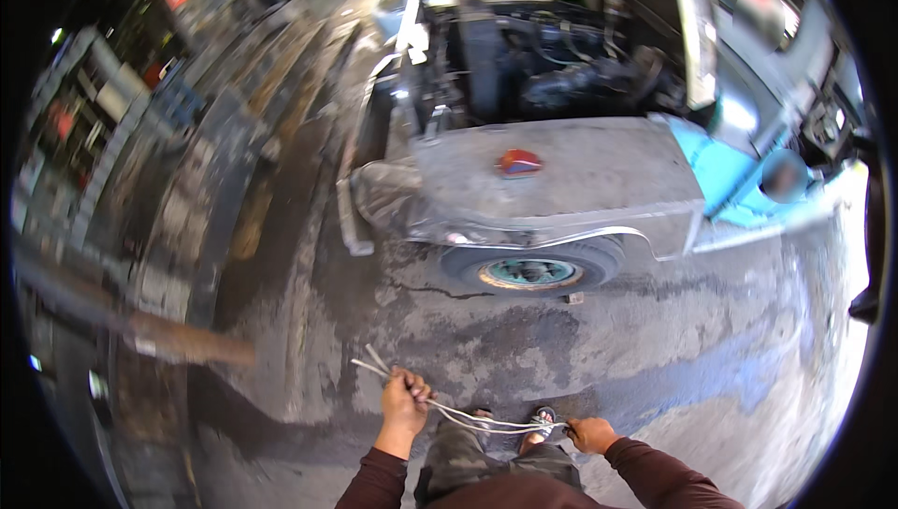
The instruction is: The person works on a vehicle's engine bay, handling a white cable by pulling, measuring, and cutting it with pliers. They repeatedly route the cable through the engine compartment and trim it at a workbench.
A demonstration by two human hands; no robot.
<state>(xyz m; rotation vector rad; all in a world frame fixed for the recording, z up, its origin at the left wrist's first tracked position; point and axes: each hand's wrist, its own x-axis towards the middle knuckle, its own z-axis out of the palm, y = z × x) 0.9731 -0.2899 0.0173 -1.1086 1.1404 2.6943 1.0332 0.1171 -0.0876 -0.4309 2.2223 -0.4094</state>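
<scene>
Vehicle repair workshop or yard, I'd say. Near me, a truck-like vehicle (561,172): engine (580,83) exposed, fender (617,158) dull grey, beside bright-blue bodywork (716,167). Concrete floor (655,331) stained dark. To the left, long beams (213,219) lie amid blurred clutter.

Whitish cord (513,431), dark maroon sleeves (655,473)

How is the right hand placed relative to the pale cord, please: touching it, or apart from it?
Touching. The head view shows the right hand pinching the pale cord where its strands meet, with no gap visible.
</scene>
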